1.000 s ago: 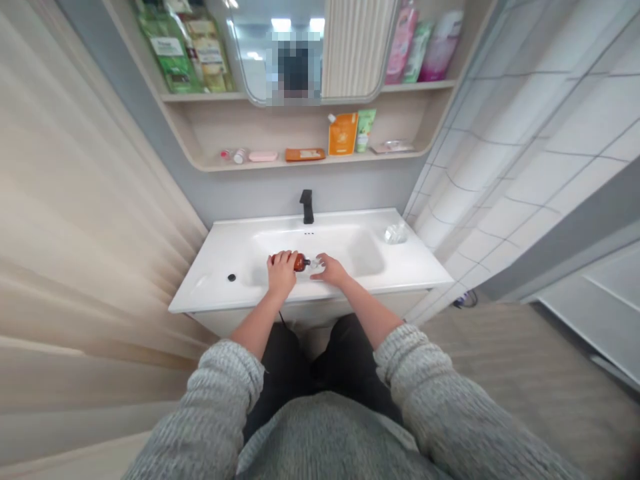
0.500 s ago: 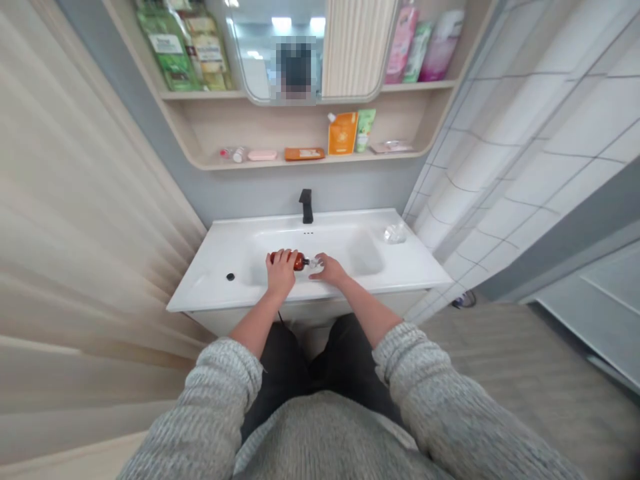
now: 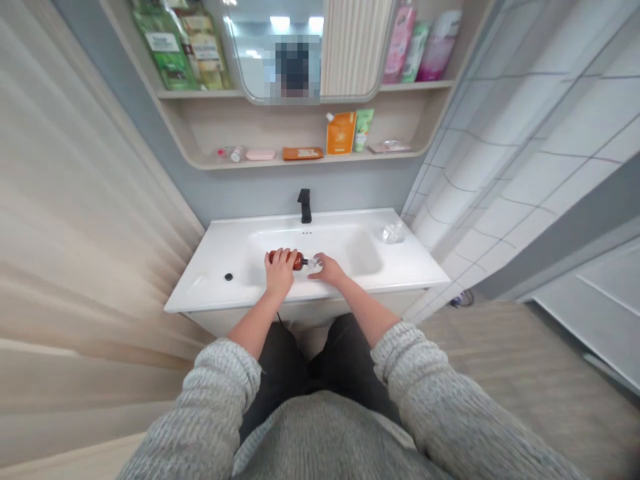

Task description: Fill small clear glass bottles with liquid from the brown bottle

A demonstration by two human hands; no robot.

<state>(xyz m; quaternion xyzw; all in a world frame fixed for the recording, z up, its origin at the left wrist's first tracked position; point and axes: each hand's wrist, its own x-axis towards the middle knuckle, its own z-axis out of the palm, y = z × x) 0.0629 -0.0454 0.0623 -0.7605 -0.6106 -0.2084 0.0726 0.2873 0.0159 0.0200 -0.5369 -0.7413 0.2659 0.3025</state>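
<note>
Over the front of the white sink [image 3: 357, 235], my left hand [image 3: 280, 270] is closed around a brown bottle [image 3: 298, 261]. The bottle lies nearly level, its dark neck pointing right. At that neck is a small clear container [image 3: 314, 262], which my right hand [image 3: 328, 271] grips with curled fingers from the right side. The bottle's mouth meets the clear container's opening or sits just at it; I cannot tell which. Any liquid passing between them is too small to make out.
A black faucet [image 3: 305, 205] rises behind the basin. On the counter are a small black cap [image 3: 229, 277] at left and a crumpled clear item [image 3: 393, 233] at right. Above, a shelf [image 3: 273, 163] carries an orange pouch [image 3: 341, 133], a green tube [image 3: 363, 131] and other toiletries.
Both hands keep the same hold on bottle and clear container. Only a slight shift of the whole view to the left is visible.
</note>
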